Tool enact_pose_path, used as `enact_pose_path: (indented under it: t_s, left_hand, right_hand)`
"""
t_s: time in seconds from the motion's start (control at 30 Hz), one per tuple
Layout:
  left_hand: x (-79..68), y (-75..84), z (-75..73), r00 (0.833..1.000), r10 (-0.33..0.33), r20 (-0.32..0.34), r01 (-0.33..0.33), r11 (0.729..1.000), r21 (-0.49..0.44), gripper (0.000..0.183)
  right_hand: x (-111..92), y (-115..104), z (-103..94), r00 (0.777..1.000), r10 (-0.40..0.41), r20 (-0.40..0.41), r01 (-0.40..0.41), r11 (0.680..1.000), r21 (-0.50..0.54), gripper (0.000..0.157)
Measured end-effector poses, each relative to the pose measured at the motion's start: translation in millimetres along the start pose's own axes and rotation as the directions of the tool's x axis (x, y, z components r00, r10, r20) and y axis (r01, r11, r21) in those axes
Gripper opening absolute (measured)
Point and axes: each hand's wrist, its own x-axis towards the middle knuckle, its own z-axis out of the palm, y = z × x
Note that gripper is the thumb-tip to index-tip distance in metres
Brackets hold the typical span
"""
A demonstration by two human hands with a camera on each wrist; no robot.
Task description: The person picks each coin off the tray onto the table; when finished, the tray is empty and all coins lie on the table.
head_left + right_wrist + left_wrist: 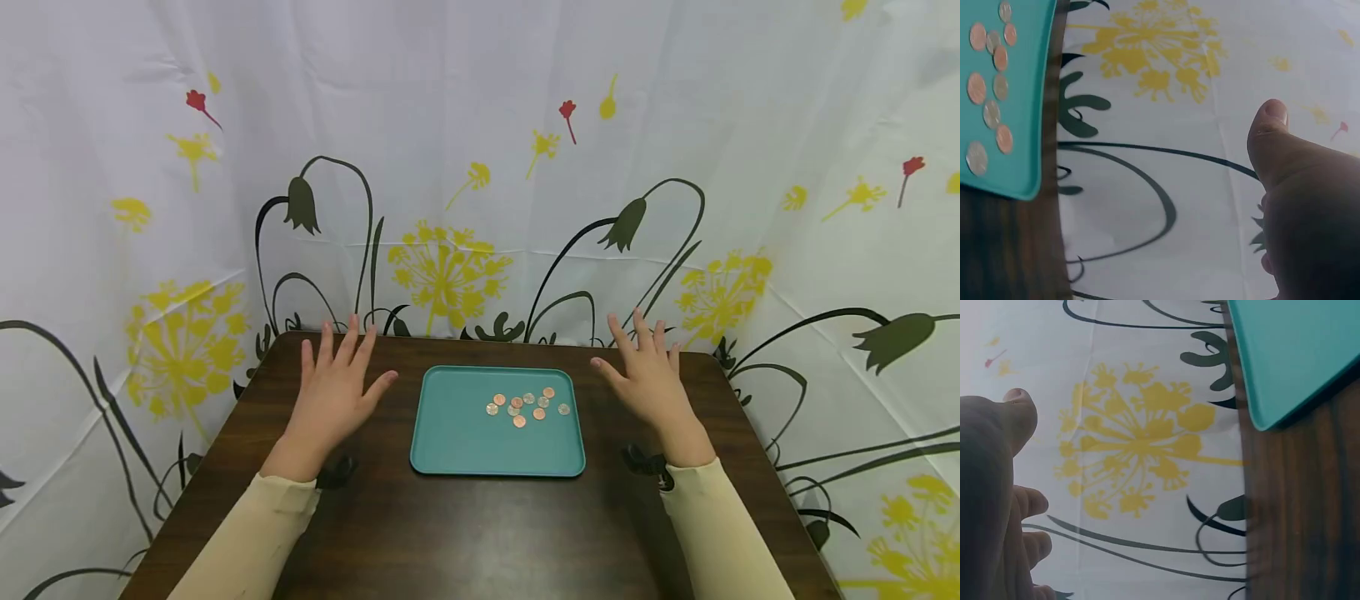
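Observation:
A teal tray (457,442) lies on the dark wooden table. Several copper and silver coins (519,422) are scattered flat over its right half, some touching or overlapping. Left of the tray, my left hand (335,396) is held with fingers spread and thumb out, holding nothing. My right hand (651,379) mirrors it on the other side, fingers spread and likewise bare. In the right wrist view, the coins (977,88) show near the tray's edge, with the right thumb (1269,125) well off to the side.
The brown table (480,542) reaches back to a white curtain (465,108) printed with yellow, red and green flowers, which also runs along both sides. A dark band (645,460) sits at the right wrist, and another dark piece (337,472) at the left.

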Motion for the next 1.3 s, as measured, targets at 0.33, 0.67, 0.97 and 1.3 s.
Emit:
enact_pose_path:
  t_s: [0.33,0.67,0.97,1.3]
  left_hand:
    - [-17.7,-2.3,27.8,1.000,-0.005,0.019,0.006,0.997,-0.076,0.092]
    - [-41.9,3.1,66.6,0.989,-0.058,0.135,0.094,0.954,-0.284,0.094]
    - [-35.2,12.2,86.6,0.951,-0.044,0.307,0.203,0.837,-0.508,0.097]
    - [-34.5,9.6,107.9,0.881,-0.064,0.469,0.356,0.742,-0.568,0.106]
  right_hand:
    - [-8.4,-12.2,40.4,1.000,-0.015,0.025,0.013,0.998,0.057,0.084]
    - [-9.9,-21.9,69.1,0.996,-0.032,0.088,0.017,0.987,0.163,0.077]
    - [-17.3,-14.4,94.0,0.996,0.013,0.086,-0.031,0.978,0.207,0.070]
    - [-17.8,-4.3,122.3,0.993,0.096,0.073,-0.113,0.950,0.291,0.048]
